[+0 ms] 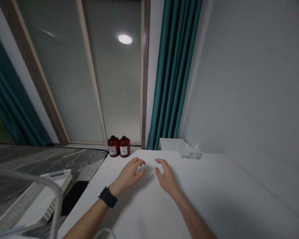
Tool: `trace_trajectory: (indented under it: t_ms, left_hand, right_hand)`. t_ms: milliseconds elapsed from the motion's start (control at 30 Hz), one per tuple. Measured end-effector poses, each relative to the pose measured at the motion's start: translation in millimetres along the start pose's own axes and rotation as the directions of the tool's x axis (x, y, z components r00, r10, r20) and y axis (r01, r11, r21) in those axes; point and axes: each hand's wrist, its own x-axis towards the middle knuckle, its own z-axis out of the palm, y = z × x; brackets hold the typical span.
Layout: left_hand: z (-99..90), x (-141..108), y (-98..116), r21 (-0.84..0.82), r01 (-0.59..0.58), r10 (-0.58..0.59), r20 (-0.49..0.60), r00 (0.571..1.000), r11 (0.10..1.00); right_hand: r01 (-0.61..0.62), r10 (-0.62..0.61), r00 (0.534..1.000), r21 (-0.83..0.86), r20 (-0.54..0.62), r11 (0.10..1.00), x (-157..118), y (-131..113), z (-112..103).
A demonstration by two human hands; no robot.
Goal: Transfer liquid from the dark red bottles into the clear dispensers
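Over the white table (149, 212), my left hand (129, 174) is held with thumb and fingers apart and nothing between them. A dark watch is on that wrist. My right hand (165, 176) faces it across a gap, its fingers curved and spread, also holding nothing. Nearest to my left hand are two dark red bottles with black caps and white labels, a left one (114, 146) and a right one (125, 147), standing side by side at the table's far left edge. A clear box with white contents (190, 152) lies beyond my right hand, at the far edge.
A white perforated basket (22, 202) and a black flat item (75, 196) lie at the lower left. A pale curved tube (57, 199) crosses the lower left foreground. Behind the table are a white cabinet (171, 144), a teal curtain (174, 73) and glass doors.
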Motion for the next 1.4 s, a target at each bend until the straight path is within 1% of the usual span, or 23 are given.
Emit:
trace_trajectory:
  t_ms: [100,200,300,433,567,700,867,1000,1200,1400]
  left_hand:
    - [9.0,-14.8,-3.0,0.08,-0.039,0.041,-0.033,0.999,0.996]
    - [19.7,-22.8,-5.1,0.219,-0.122,0.123,0.008,0.992,0.968]
    - [25.6,-25.5,-6.2,0.265,-0.159,0.155,0.034,0.987,0.951]
    - [29.0,-27.8,-6.8,0.259,-0.156,0.153,0.031,0.988,0.953]
    - [31.8,-30.1,-7.8,0.25,-0.158,0.153,0.036,0.988,0.955]
    - [33.0,-29.4,-8.6,0.255,-0.158,0.155,0.031,0.987,0.954]
    - [35.7,-29.3,-9.3,0.264,-0.156,0.152,0.035,0.988,0.952]
    - [37.7,-31.3,-8.8,0.222,-0.147,0.138,0.052,0.989,0.964]
    - [36.0,-31.5,-6.5,0.113,-0.113,0.109,0.041,0.993,0.987]
    - [34.8,-29.4,-4.5,0.122,-0.131,0.124,0.061,0.99,0.984]
  right_hand:
    - [-0.006,0.009,0.997,-0.038,0.081,0.999,-11.8,-10.7,5.0]
    - [-0.021,0.032,0.989,-0.077,0.145,0.997,-23.8,-12.7,4.7]
    - [-0.046,0.066,0.98,-0.107,0.188,0.993,-31.4,-8.9,1.4]
    - [-0.082,0.109,0.971,-0.132,0.211,0.988,-33.8,-4.5,-0.4]
    - [-0.101,0.129,0.964,-0.129,0.232,0.986,-34.1,-5.7,2.3]
    - [-0.109,0.134,0.957,-0.111,0.256,0.988,-35.3,-8.7,2.6]
    - [-0.093,0.111,0.946,-0.074,0.306,0.993,-36.2,-13.2,1.4]
    - [-0.09,0.099,0.939,-0.041,0.329,0.995,-36.1,-16.7,3.3]
    - [-0.128,0.127,0.934,-0.02,0.333,0.992,-37.5,-15.2,8.1]
    - [-0.125,0.118,0.934,0.001,0.338,0.992,-38.1,-17.2,7.0]
